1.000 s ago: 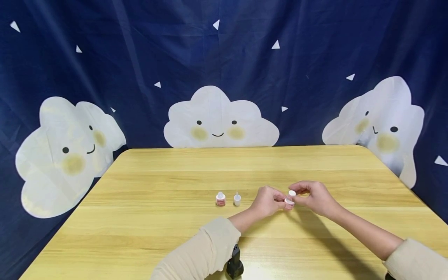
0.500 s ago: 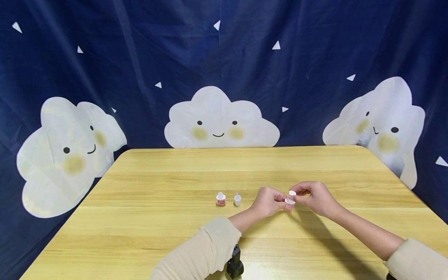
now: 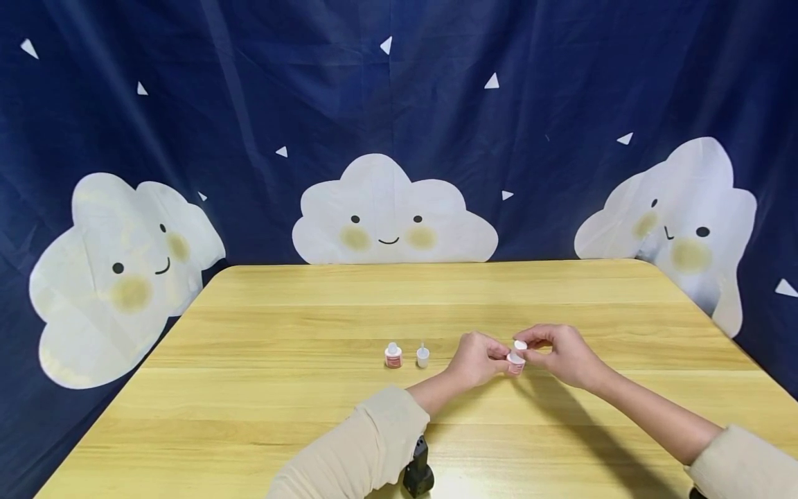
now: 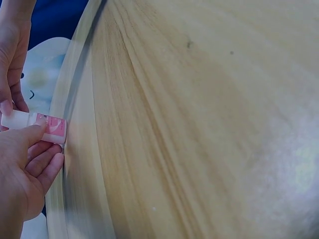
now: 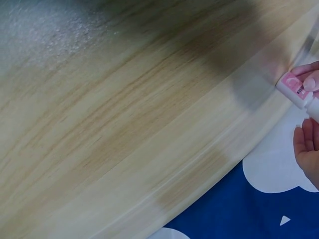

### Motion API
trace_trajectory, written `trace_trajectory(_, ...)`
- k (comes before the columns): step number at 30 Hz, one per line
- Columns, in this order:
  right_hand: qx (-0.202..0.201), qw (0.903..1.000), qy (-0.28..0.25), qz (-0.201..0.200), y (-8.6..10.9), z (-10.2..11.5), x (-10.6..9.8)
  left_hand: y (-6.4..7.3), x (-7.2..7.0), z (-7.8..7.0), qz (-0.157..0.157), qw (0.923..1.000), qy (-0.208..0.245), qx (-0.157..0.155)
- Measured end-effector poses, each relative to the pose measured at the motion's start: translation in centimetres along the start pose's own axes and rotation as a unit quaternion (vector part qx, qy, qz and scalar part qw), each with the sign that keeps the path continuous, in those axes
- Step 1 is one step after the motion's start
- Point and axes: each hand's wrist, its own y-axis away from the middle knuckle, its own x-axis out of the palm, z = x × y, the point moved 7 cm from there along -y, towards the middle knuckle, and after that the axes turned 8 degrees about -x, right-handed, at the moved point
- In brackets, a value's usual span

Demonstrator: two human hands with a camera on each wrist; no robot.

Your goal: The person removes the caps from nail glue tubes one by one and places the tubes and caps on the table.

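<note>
In the head view, right of the table's middle, my left hand (image 3: 475, 358) pinches a small white bottle with a pink label (image 3: 515, 368) between thumb and fingers. From the other side my right hand (image 3: 564, 355) pinches a white cap (image 3: 520, 344) at the bottle's top. The left wrist view shows the pink label (image 4: 56, 128) beside my left thumb, the white cap end (image 4: 15, 119) under the right fingertips. Both also appear at the edge of the right wrist view, the bottle (image 5: 291, 94) partly covered by the left thumb.
A second small bottle with a pink label (image 3: 393, 359) stands upright on the wooden table (image 3: 280, 388), left of my hands. Beside it sits a small white cap with a thin tip pointing up (image 3: 422, 357). A dark blue cloud-print curtain (image 3: 249, 83) hangs behind the table.
</note>
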Motion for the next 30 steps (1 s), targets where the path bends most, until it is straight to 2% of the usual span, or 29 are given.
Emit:
trace_trajectory(8,-0.02,0.9998,-0.005,-0.008,0.05,0.18,0.1,-0.04,-0.07,0.08,-0.005,1.0,-0.004,0.007)
trace_trajectory(20,0.01,0.9989,0.019,-0.042,0.16,-0.25,0.24,-0.03,-0.07,0.07,0.001,0.9999,0.01,0.009)
trace_trajectory(30,0.019,0.9992,0.016,-0.031,0.15,-0.15,0.14,0.02,0.0,0.06,-0.003,0.9999,0.008,0.005)
